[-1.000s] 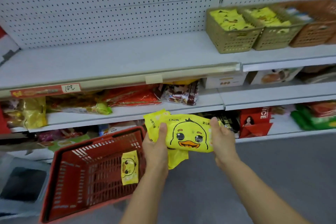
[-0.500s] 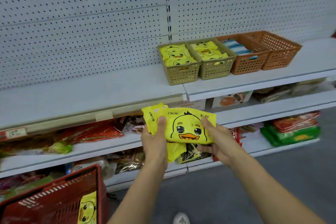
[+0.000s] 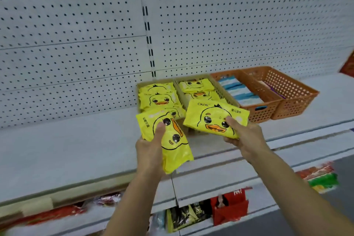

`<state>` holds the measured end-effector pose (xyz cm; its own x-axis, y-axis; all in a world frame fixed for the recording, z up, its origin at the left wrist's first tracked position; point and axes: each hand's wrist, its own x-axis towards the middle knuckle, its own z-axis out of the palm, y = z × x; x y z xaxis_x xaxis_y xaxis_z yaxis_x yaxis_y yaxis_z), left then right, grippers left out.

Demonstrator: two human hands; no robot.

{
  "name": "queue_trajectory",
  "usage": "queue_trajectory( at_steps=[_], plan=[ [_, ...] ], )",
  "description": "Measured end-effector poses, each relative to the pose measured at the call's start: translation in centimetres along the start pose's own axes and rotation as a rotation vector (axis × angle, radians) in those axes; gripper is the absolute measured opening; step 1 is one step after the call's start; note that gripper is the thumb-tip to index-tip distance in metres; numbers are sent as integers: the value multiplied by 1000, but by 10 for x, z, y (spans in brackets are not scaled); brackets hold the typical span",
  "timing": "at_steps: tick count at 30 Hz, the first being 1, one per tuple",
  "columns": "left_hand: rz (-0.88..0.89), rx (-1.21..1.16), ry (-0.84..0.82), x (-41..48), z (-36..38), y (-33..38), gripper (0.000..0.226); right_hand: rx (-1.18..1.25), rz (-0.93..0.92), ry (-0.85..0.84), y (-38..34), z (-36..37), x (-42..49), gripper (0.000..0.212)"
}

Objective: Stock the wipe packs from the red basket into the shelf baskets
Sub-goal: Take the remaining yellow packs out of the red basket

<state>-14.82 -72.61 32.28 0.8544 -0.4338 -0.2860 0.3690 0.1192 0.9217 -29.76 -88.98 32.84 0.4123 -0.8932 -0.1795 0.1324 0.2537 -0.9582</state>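
My left hand [image 3: 151, 149] grips a yellow duck wipe pack [image 3: 172, 140], turned sideways, thumb on its face. My right hand [image 3: 243, 134] grips a second yellow duck pack [image 3: 212, 119], upright, thumb on the duck's eye. Both packs hover just in front of two tan shelf baskets. The left tan basket [image 3: 138, 87] and the right tan basket [image 3: 180, 92] each hold several duck packs. The red basket is out of view.
Two orange baskets stand right of the tan ones: the nearer orange basket [image 3: 266, 109] holds blue-white packs, the outer orange basket [image 3: 298, 99] a purple item. They sit on a white shelf [image 3: 67, 149] under a pegboard wall [image 3: 76, 34]. Lower shelves carry snack bags.
The view rose from the red basket to the top shelf. My hands split the held packs, one in each hand, and brought them up to the tan baskets.
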Motion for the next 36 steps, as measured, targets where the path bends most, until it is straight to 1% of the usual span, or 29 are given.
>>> queue_trajectory(
  at_steps=[3,5,7,9,11,12,13,14,15,16,17,18,19,21,22,23,25,27,28,29,30,31,32,34,35,36],
  plan=[
    [28,4,1,43,24,17,31,-71,-49,72,-26,20,59,7],
    [36,-11,-9,67,35,26,29,-166,-94,119,-37,31,95,9],
    [22,-34,-23,86,42,31,32,-319,-127,114,-44,43,128,17],
    [6,-41,-24,100,46,34,34,-437,-98,71,-44,54,160,26],
    [-12,-39,-21,111,49,37,33,-577,-2,28,-42,63,187,55],
    [-17,-32,-20,116,50,38,33,-643,29,4,-40,66,198,60],
    [-21,-24,-15,120,50,38,34,-690,31,-5,-39,68,208,53],
    [-21,-21,-7,124,50,38,36,-743,11,-4,-36,69,216,54],
    [-18,-20,-5,126,50,38,38,-852,-41,-5,-34,70,221,56],
    [-10,-24,-3,128,50,37,38,-1013,-132,5,-31,70,225,63],
    [-8,-32,-5,129,51,37,38,-1173,-266,32,-26,70,229,68],
    [-14,-45,-9,129,52,38,37,-1300,-419,48,-22,70,227,67],
    [-31,-63,-7,128,54,39,35,-1381,-541,30,-16,70,226,61],
    [-64,-100,11,128,59,38,33,-1492,-665,-115,-5,69,228,39],
    [-73,-113,33,129,62,38,35,-1571,-661,-215,-2,68,230,31],
    [-74,-124,40,128,66,39,38,-1621,-632,-296,-2,65,232,29],
    [-68,-123,32,128,73,39,41,-1584,-594,-364,-7,64,233,28],
    [-56,-115,15,122,82,44,36,-1331,-603,-349,-19,69,220,30],
    [-63,-87,-9,124,84,43,44,-1160,-587,-344,-26,74,207,33],
    [-81,-44,-41,123,89,44,60,-977,-524,-371,-37,81,193,33],
    [-121,15,-72,123,92,44,80,-785,-402,-449,-51,90,176,33],
    [-148,80,-117,127,96,42,91,-642,-269,-539,-64,97,165,32],
    [-149,147,-183,125,102,44,94,-581,-192,-615,-76,102,157,29],
    [-165,269,-271,115,114,49,90,-602,-211,-730,-92,102,155,15],
    [-154,303,-309,111,121,52,80,-631,-258,-727,-97,99,158,10],
    [-122,316,-356,109,125,53,65,-652,-311,-686,-102,97,158,10]
  ],
)
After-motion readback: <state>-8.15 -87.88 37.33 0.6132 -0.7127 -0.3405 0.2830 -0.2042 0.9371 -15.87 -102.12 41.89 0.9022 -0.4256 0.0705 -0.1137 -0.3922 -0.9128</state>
